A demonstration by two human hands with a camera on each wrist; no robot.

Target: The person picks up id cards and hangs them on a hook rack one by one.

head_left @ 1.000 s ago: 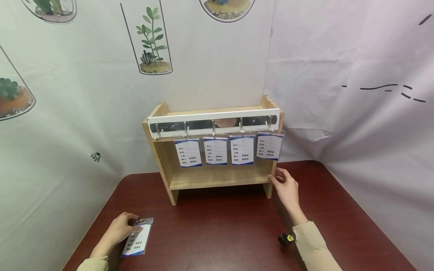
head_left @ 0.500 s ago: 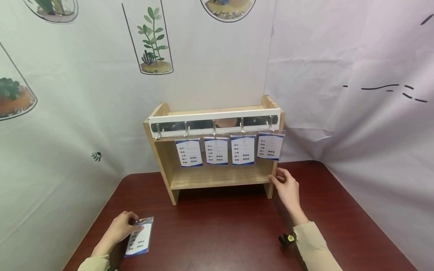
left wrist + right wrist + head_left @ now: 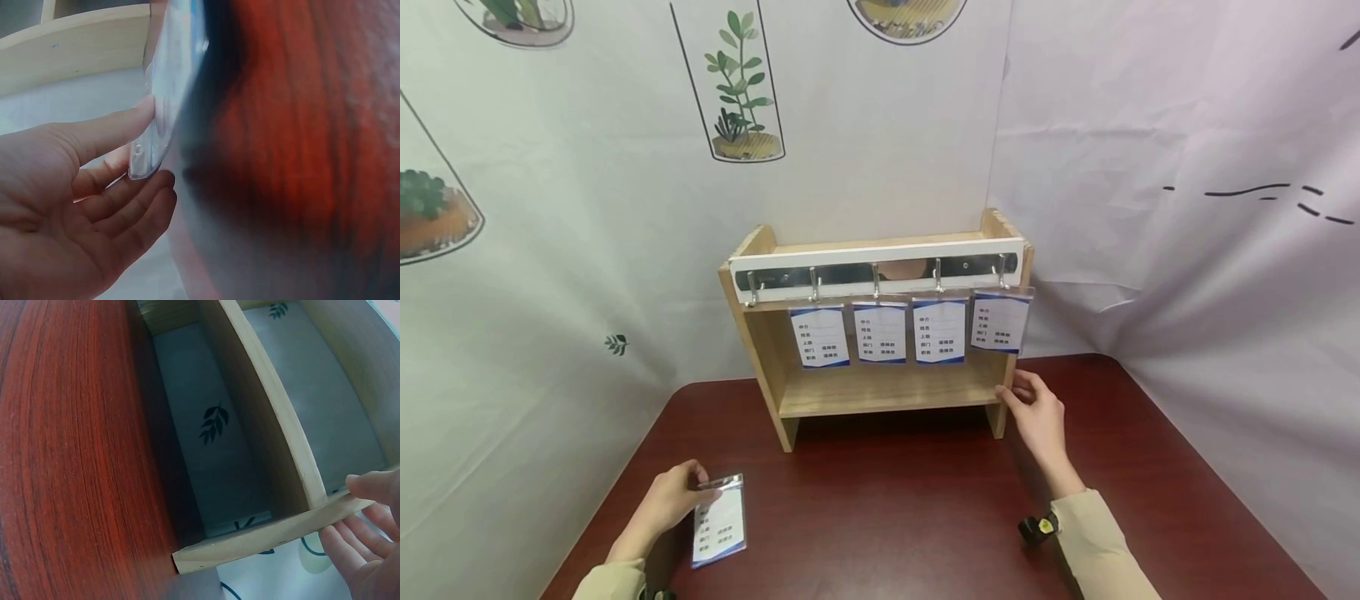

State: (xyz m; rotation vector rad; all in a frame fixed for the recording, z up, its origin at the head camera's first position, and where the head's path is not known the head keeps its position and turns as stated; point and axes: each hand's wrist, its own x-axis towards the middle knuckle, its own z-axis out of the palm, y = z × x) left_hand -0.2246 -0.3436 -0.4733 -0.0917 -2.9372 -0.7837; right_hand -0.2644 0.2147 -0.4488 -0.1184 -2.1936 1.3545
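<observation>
At the table's left front, my left hand (image 3: 662,504) pinches the top edge of a name badge (image 3: 721,529) in a clear plastic holder. In the left wrist view, the thumb lies on one face of the badge holder (image 3: 174,69), with fingers behind it. My right hand (image 3: 1037,417) grips the right side panel of a small wooden shelf (image 3: 887,402). The right wrist view shows the thumb inside that panel (image 3: 269,539) and the other fingers outside. Several similar badges (image 3: 939,332) hang in a row from metal hooks (image 3: 876,279) on the shelf's front; the leftmost hook (image 3: 752,287) carries none.
The shelf stands at the back of a dark red wooden table (image 3: 880,508). A white rail (image 3: 850,252) bearing the hooks runs along its upper front. Behind and on both sides hangs a pale cloth (image 3: 880,133) printed with plants.
My left hand has moved slightly up and to the right with the badge, which has swung more upright. The right hand keeps its grip on the shelf.
</observation>
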